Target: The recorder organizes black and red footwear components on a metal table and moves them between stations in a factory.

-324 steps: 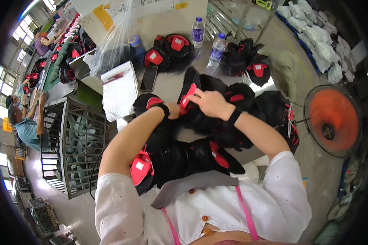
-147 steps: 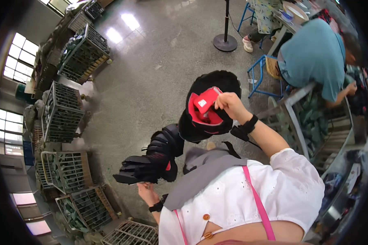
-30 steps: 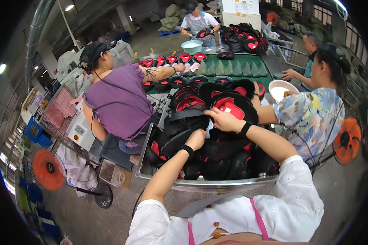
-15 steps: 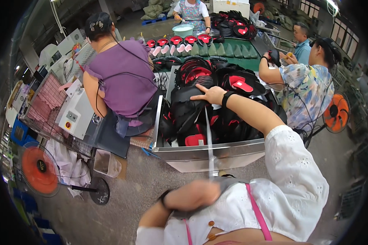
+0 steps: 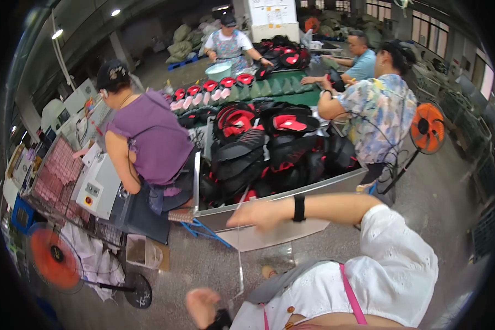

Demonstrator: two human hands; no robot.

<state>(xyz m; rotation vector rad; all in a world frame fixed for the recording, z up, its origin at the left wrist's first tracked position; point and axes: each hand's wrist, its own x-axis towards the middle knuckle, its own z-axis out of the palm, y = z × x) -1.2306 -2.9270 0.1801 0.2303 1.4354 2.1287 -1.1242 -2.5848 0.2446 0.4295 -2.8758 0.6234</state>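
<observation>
My right hand [image 5: 258,214] hovers blurred just in front of the metal table's front edge [image 5: 313,190], fingers loosely spread and nothing in it; a black band circles its wrist. A heap of black and red padded items [image 5: 269,154] fills the table just beyond it. My left hand [image 5: 201,305] hangs low near my body, above the floor, blurred and apparently without anything in it. A thin pale line [image 5: 240,258] runs down from near the right hand toward the floor; I cannot tell what it is.
A person in a purple top [image 5: 148,143] bends at the table's left by a white machine [image 5: 96,187]. A person in a patterned shirt [image 5: 379,115] stands at the right. Fans stand at the right [image 5: 426,126] and lower left [image 5: 55,258]. More workers line a green belt [image 5: 280,88].
My right hand has come off the heap and drawn back to the table's front edge. My left hand has dropped lower toward my body. The view has tilted up.
</observation>
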